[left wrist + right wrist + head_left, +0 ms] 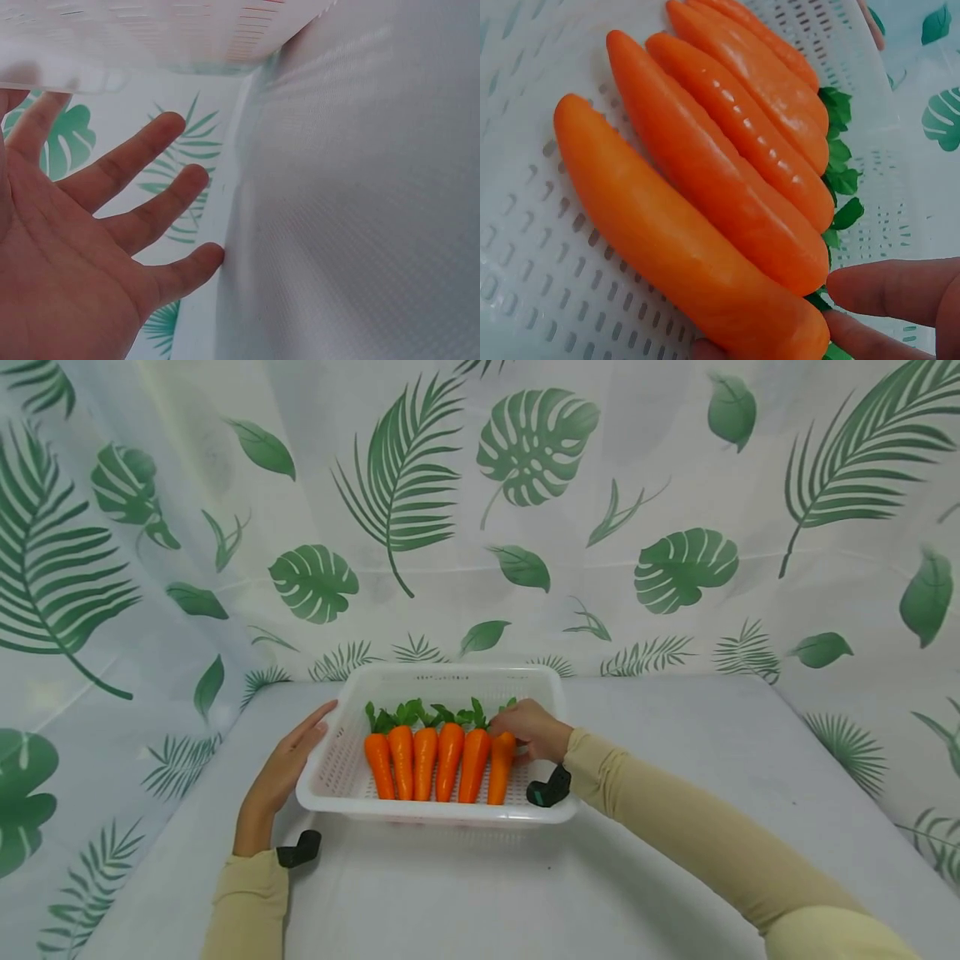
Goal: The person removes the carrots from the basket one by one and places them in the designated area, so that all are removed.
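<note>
Several orange carrots (450, 762) with green leafy tops lie side by side in a white perforated plastic basket (435, 811). My right hand (531, 732) reaches over the basket's right side and grips the leafy end of the rightmost carrot (501, 768). In the right wrist view that carrot (682, 247) lies nearest, two fingers (892, 289) at one side of its thick end and a fingertip at the other. At the basket's left rim rests my left hand (281, 770). The left wrist view shows its fingers (142, 217) straight and spread below the basket wall.
A white cloth covers the table (420, 893) beneath the basket. Behind and at both sides hangs a white curtain (450, 610) printed with green leaves. Dark wrist cameras (551, 787) sit on both wrists, the right one overlapping the basket's front right corner in the head view.
</note>
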`<state>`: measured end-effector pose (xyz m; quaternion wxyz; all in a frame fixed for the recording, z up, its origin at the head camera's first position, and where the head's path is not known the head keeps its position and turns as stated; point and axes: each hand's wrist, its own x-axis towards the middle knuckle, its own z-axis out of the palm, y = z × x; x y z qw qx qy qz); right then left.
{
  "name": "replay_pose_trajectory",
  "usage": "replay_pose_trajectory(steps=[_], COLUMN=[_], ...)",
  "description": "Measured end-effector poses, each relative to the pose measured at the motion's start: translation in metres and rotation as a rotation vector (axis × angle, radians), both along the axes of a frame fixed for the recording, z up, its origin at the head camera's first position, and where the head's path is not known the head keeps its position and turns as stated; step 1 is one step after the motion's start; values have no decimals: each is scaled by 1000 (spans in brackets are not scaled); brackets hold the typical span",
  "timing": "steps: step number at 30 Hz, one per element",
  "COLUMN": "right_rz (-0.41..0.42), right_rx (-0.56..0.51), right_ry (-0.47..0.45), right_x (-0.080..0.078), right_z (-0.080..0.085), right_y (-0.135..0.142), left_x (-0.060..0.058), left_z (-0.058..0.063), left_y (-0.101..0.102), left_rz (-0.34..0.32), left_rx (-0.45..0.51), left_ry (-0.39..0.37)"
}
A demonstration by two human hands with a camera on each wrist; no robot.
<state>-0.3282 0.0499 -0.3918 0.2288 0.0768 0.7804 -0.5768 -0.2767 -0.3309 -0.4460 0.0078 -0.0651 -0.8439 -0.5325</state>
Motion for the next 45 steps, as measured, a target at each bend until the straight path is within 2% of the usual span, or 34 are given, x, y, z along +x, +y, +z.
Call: replay_pose_trajectory(steps=[12,26,35,45], right_rz=[15,-35,-1,18], right_rx=[27,44,9,-97], right_ry=[70,117,167,177], right_x=[4,2,4,3], right_z=[-1,-2,3,5], right_y=[-2,-4,0,6], left_x=[0,0,1,0], left_z=[-1,0,2,1], left_y=[0,0,-1,0], left_rz=[-3,-6,-10,-14], left_rx=[5,2,6,7], left_ry=[-10,-5,-6,-1])
